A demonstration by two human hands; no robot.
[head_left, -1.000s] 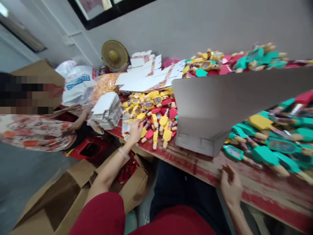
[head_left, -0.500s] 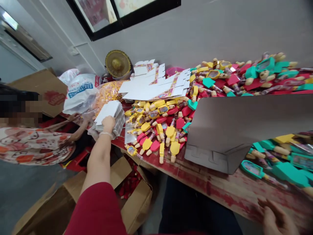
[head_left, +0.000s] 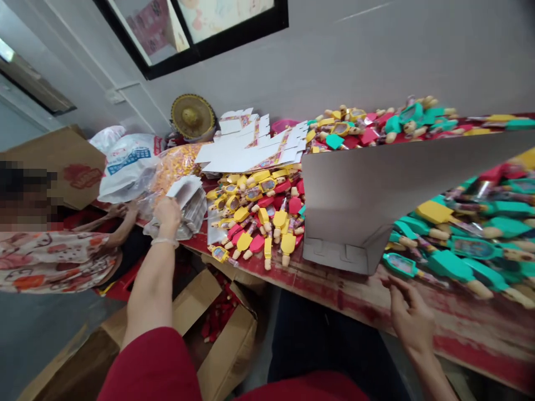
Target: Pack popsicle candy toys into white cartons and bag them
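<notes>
Left hand: fingers bent over the near end of a stack of white card blanks. I can't tell whether they grip the stack or only press on it. Right hand: fingers spread open, holding nothing, just short of a teal lolly-shaped candy pack near the counter's front edge.

Between the hands, an open white cardboard box stands on the counter. More teal packs are heaped to its right, yellow-and-red packs to its left. Flat printed box blanks lie toward the back edge, by the wall.

Past the counter's left end, a co-worker's hand sits near a clear plastic bag. Below the front edge, an open cardboard carton holds red pieces.
</notes>
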